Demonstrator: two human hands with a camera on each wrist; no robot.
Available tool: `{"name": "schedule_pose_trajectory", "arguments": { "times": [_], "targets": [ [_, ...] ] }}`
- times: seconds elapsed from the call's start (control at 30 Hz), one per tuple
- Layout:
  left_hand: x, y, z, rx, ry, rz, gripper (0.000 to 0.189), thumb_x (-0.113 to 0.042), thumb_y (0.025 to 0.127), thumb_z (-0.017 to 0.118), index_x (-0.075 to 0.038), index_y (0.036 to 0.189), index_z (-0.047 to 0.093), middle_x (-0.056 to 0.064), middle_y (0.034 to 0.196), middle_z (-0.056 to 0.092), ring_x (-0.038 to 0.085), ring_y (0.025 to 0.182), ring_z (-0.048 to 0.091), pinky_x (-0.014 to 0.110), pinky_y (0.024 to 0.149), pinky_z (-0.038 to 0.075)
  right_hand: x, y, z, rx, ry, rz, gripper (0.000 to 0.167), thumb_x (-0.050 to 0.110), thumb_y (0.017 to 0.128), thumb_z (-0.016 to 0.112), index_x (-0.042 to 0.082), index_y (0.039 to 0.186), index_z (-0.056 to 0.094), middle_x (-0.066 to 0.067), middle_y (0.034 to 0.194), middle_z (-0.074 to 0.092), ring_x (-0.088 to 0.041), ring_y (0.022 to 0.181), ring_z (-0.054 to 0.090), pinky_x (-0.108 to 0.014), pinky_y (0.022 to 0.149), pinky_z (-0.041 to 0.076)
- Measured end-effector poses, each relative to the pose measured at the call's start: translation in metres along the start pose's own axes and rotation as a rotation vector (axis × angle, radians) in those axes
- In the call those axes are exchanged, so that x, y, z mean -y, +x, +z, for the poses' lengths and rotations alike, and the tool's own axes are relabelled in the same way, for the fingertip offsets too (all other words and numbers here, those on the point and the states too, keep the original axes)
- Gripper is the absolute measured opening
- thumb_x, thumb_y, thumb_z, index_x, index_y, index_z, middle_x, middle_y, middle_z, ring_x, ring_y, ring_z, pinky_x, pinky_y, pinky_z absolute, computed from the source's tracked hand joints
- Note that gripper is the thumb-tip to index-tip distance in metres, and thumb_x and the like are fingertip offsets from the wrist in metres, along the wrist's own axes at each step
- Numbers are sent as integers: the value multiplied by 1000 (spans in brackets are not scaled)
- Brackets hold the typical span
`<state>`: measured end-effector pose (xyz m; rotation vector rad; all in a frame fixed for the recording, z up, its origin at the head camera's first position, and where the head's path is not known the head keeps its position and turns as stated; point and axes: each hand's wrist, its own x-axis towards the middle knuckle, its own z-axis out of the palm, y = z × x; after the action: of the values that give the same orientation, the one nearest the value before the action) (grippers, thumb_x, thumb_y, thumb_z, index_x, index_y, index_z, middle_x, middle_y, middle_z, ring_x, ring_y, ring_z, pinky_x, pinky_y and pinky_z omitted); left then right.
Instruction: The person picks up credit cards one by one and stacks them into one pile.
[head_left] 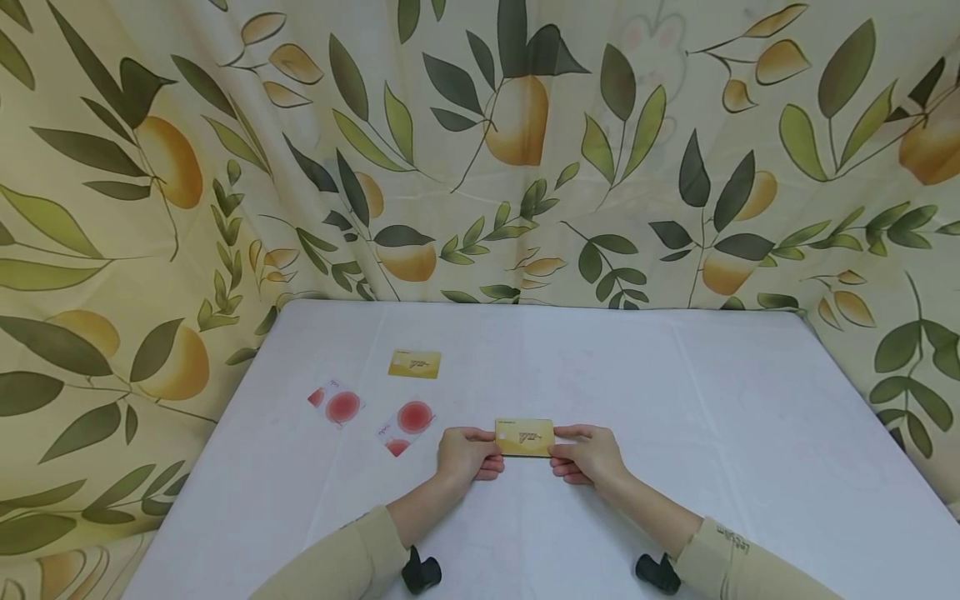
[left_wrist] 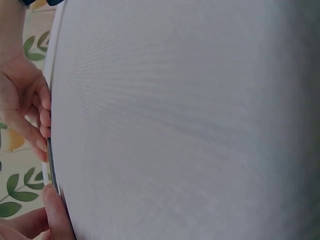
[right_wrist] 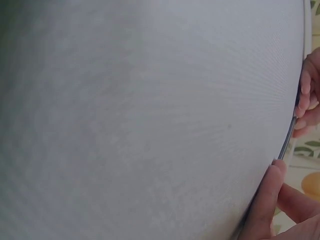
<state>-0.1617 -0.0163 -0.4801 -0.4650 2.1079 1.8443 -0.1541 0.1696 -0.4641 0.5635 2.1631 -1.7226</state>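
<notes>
Both hands hold a yellow bank-style card (head_left: 524,437) by its two short ends, low over the white table. The left hand (head_left: 468,456) pinches the left end between thumb and fingers. At the right end, the right hand (head_left: 589,454) grips in the same way. Dark lettering shows on the card's upper face. The left wrist view shows the card edge-on as a thin dark line (left_wrist: 52,165) between the fingertips of both hands. From the right wrist, its edge (right_wrist: 286,141) likewise appears as a narrow dark strip.
Left of the hands, a second yellow card (head_left: 415,364) lies flat on the table (head_left: 675,400). Two pale cards with red circles, one farther left (head_left: 342,407) and one nearer (head_left: 414,418), lie by it. A leaf-and-fruit patterned curtain (head_left: 480,208) hangs behind the table's far edge.
</notes>
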Motion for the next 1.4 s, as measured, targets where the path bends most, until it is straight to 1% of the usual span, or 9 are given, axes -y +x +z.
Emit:
{"name": "schedule_pose_trajectory", "arguments": {
  "times": [0.37, 0.43, 0.57, 0.77, 0.93, 1.07, 1.17, 1.3, 1.4],
  "targets": [
    [1, 1, 0, 9, -12, -7, 14, -5, 81, 67, 0, 93, 64, 9, 64, 64, 14, 50, 63, 27, 50, 55, -1, 1, -1, 9, 6, 4, 38, 3, 81, 65, -1, 118, 56, -8, 63, 65, -17, 52, 63, -25, 46, 53],
    [0, 1, -1, 13, -19, -21, 15, -6, 81, 67, 0, 94, 64, 8, 65, 64, 14, 50, 63, 27, 50, 55, -1, 0, -2, 13, 2, 4, 38, 4, 81, 65, -1, 118, 55, -8, 63, 65, -17, 52, 64, -25, 47, 53],
    [-1, 2, -7, 53, -61, -69, 17, -8, 82, 65, 0, 97, 63, 9, 67, 65, 15, 54, 64, 29, 53, 56, 3, -2, -5, 22, 30, -6, 38, 5, 82, 64, -4, 118, 55, -8, 63, 65, -15, 51, 63, -24, 47, 53],
    [-4, 3, -28, 93, -158, -137, 24, -12, 84, 63, 1, 104, 61, 9, 73, 67, 18, 63, 67, 31, 60, 57, 11, -2, -13, 23, 80, -31, 35, 7, 84, 61, -8, 114, 53, -6, 66, 66, -11, 50, 60, -21, 46, 51],
    [-9, 0, -48, 86, -273, -129, 30, -13, 86, 62, 5, 110, 58, 11, 81, 68, 23, 74, 69, 35, 67, 57, 21, 4, -11, 25, 87, -29, 34, 8, 84, 62, -6, 114, 55, -8, 72, 67, -12, 52, 61, -22, 49, 52],
    [-14, -2, -66, 44, -403, -120, 31, -11, 87, 60, 8, 110, 55, 10, 80, 68, 24, 76, 68, 36, 72, 56, 31, 10, -5, 84, 98, -30, 37, 10, 85, 62, -4, 118, 55, -8, 79, 68, -12, 56, 63, -20, 51, 53],
    [-16, -5, -79, -7, -499, -123, 33, -12, 86, 60, 8, 112, 53, 9, 80, 67, 22, 75, 68, 36, 74, 55, 37, 15, 1, 138, 104, -38, 38, 12, 86, 61, -4, 120, 54, -9, 85, 69, -11, 61, 64, -19, 53, 53],
    [-16, -12, -98, -69, -588, -126, 40, -16, 87, 60, 4, 120, 50, 7, 86, 68, 22, 83, 68, 36, 79, 54, 43, 21, 13, 191, 106, -61, 38, 14, 88, 61, -4, 120, 53, -10, 91, 68, -12, 64, 64, -19, 57, 54],
    [-14, -18, -110, -89, -642, -125, 43, -18, 88, 59, 2, 124, 46, 7, 93, 67, 23, 91, 66, 37, 85, 51, 47, 25, 24, 226, 102, -80, 38, 15, 88, 60, -4, 120, 54, -11, 93, 68, -15, 67, 66, -20, 59, 54]
  ]
}}
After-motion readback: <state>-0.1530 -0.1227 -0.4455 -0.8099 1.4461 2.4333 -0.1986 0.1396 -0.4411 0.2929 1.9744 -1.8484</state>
